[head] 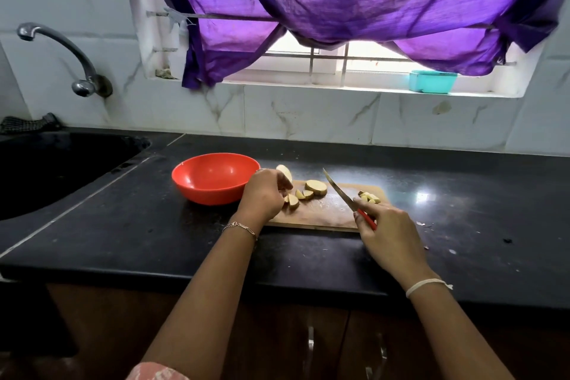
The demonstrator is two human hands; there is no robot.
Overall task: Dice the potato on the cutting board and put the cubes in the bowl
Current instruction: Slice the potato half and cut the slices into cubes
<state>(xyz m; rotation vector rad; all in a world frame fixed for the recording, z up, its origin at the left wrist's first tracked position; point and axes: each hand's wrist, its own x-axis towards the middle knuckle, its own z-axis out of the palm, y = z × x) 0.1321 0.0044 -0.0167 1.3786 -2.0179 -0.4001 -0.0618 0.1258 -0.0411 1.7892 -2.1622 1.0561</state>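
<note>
A wooden cutting board (324, 214) lies on the black counter. On it are a round potato slice (316, 187), a few wedge pieces (300, 195) and a small heap of cubes (369, 197) at the right end. My left hand (263, 194) curls over the pieces at the board's left end and holds a potato slice (284, 172) at its fingertips. My right hand (390, 234) grips the red handle of a knife (340, 193), whose blade points up and away over the board. An empty red bowl (212, 177) stands just left of the board.
A black sink (58, 170) is set into the counter at the left, with a tap (61, 52) on the wall above it. A teal box (431, 81) sits on the window sill under a purple curtain. Small scraps lie on the counter right of the board.
</note>
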